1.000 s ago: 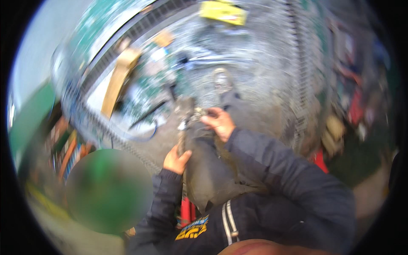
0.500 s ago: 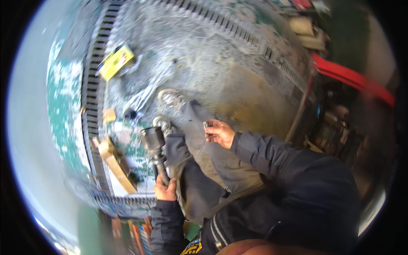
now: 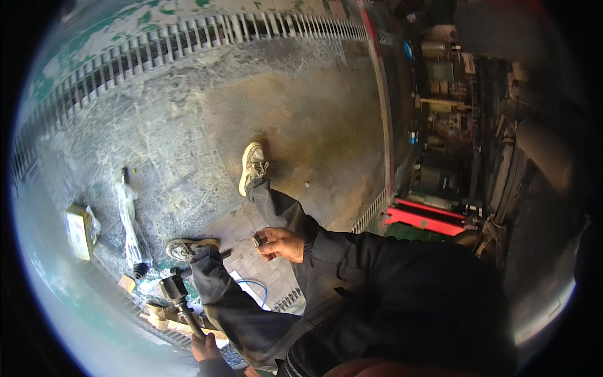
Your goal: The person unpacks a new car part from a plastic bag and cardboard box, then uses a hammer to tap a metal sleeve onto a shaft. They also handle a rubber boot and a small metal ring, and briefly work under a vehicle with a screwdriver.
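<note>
My left hand point(image 3: 205, 346) sits low in the picture, closed around the shaft of a dark metal car part with a thick round head point(image 3: 174, 290), which points up and left past my left knee. My right hand point(image 3: 281, 242) is in front of my chest, fingers curled around a small grey metal piece point(image 3: 257, 239). My two legs in dark grey trousers stretch away from me, with a worn light shoe point(image 3: 252, 166) on the far foot and another shoe point(image 3: 190, 247) on the near one.
A long white wrapped part point(image 3: 128, 215) and a small yellow-green box point(image 3: 80, 230) lie on the stained concrete floor at left. A metal drain grate point(image 3: 188, 41) curves along the top. A blue hose loop point(image 3: 254, 286) is by my knee. Red equipment point(image 3: 427, 217) and cluttered shelves stand right.
The view has swung, so the floor and grate now sit higher and further left. My left hand still grips the part's shaft. My right hand has come closer to my chest.
</note>
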Action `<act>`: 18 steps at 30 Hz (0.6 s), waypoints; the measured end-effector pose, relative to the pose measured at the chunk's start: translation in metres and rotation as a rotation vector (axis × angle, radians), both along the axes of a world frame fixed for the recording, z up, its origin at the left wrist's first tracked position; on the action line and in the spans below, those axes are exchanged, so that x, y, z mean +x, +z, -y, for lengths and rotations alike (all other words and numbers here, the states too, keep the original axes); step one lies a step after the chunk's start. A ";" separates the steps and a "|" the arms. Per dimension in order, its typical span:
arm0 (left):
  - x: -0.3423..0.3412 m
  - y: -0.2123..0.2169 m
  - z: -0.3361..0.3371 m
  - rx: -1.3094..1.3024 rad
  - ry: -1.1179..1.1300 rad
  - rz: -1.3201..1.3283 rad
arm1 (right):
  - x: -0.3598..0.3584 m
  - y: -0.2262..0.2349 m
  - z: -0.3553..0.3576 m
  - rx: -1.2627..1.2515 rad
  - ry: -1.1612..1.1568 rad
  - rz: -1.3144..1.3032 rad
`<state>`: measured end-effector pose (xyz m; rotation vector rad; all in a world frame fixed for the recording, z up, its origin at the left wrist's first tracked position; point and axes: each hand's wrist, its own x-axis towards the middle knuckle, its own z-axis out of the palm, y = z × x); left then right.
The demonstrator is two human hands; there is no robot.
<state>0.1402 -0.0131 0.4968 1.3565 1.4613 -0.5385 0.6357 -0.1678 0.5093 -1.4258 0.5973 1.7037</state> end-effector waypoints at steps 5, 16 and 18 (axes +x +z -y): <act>0.112 -0.021 -0.022 0.044 -0.139 -0.123 | 0.073 -0.030 0.071 0.002 -0.179 -0.046; 0.559 0.088 -0.006 -0.377 0.094 0.185 | 0.276 0.034 0.147 0.128 -0.503 -0.023; 0.605 0.107 -0.002 -0.435 0.097 0.267 | 0.297 0.042 0.148 0.063 -0.504 0.016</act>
